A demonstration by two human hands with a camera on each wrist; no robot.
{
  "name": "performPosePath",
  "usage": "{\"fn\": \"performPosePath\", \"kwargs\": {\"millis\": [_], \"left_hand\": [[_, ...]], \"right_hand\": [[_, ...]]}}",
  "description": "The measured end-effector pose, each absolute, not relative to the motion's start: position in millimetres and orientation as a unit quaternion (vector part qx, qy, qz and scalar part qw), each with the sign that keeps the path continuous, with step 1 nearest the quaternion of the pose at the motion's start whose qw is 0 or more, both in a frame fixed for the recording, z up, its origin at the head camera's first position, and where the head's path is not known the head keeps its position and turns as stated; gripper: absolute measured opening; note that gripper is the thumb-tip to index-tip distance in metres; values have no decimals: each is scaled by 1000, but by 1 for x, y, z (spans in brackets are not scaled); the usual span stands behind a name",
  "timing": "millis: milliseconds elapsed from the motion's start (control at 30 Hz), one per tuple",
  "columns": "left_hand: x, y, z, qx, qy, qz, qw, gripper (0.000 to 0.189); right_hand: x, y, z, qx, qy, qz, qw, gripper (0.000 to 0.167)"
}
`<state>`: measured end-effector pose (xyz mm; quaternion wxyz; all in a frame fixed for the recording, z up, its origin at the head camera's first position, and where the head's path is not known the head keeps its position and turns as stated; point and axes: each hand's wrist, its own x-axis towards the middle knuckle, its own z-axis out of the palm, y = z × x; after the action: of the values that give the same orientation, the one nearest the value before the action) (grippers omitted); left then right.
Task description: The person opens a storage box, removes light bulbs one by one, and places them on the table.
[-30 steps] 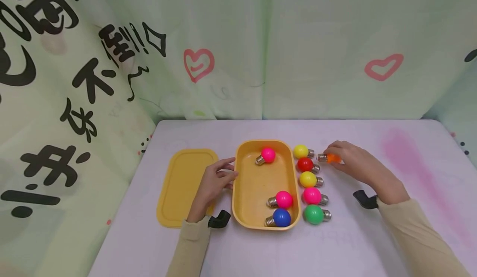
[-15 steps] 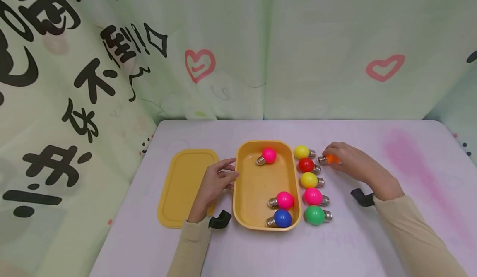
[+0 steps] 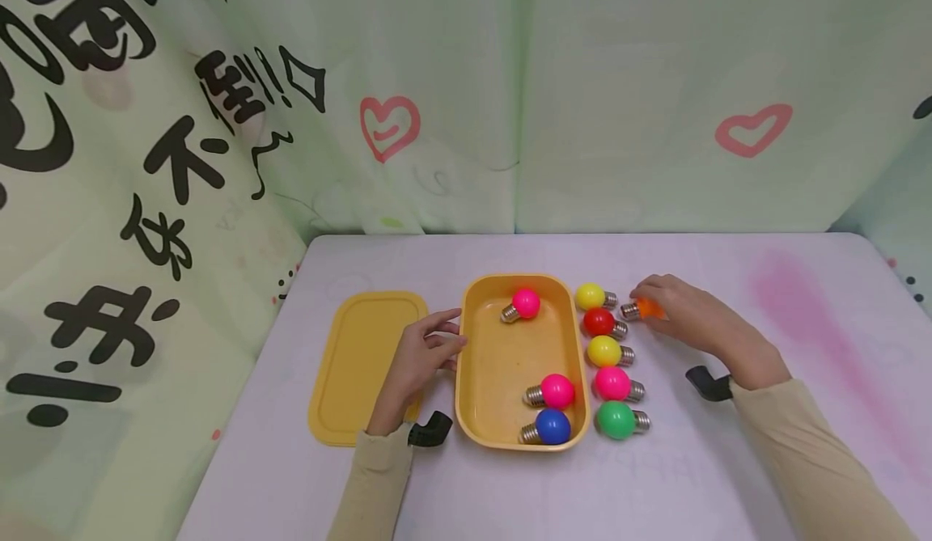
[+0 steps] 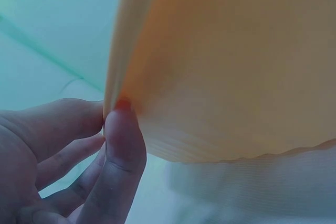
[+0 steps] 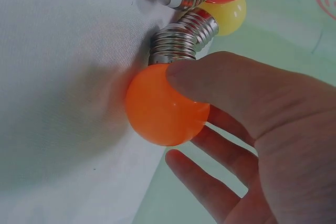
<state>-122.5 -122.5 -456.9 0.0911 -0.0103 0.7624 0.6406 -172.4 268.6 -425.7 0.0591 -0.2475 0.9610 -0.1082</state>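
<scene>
My right hand (image 3: 692,314) grips an orange light bulb (image 5: 160,108) by its round globe, thumb near the silver screw base. That base points left, toward a yellow bulb (image 3: 590,296) and a red bulb (image 3: 599,322). With thumb and fingertips, my left hand (image 3: 417,355) pinches the left rim of a yellow plastic box (image 3: 502,355). Inside the box lie a pink bulb (image 3: 525,303) at the far end, another pink bulb (image 3: 557,391) and a blue bulb (image 3: 553,427) at the near end. The left wrist view shows the thumb (image 4: 125,140) inside the box wall.
Right of the box, a column of bulbs continues with a second yellow bulb (image 3: 604,352), a pink bulb (image 3: 612,382) and a green bulb (image 3: 616,420). A flat yellow lid (image 3: 353,355) lies left of the box, partly behind my left hand. A printed curtain (image 3: 619,120) hangs behind the table.
</scene>
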Motion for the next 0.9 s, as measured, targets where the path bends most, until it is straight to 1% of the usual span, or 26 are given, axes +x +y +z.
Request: {"fn": "performPosePath", "kwargs": {"millis": [133, 233, 467, 900], "left_hand": [[-122, -123, -456, -10, 768, 634, 94, 48], [-122, -123, -456, -12, 772, 628, 95, 48], [-122, -124, -456, -15, 772, 628, 97, 49], [-121, -123, -454, -19, 777, 622, 97, 48]], "right_hand": [[-172, 267, -424, -236, 964, -109, 63, 48], [-173, 263, -421, -230, 965, -112, 60, 51], [-173, 250, -411, -229, 964, -126, 56, 47], [-168, 215, -397, -231, 958, -154, 67, 47]]}}
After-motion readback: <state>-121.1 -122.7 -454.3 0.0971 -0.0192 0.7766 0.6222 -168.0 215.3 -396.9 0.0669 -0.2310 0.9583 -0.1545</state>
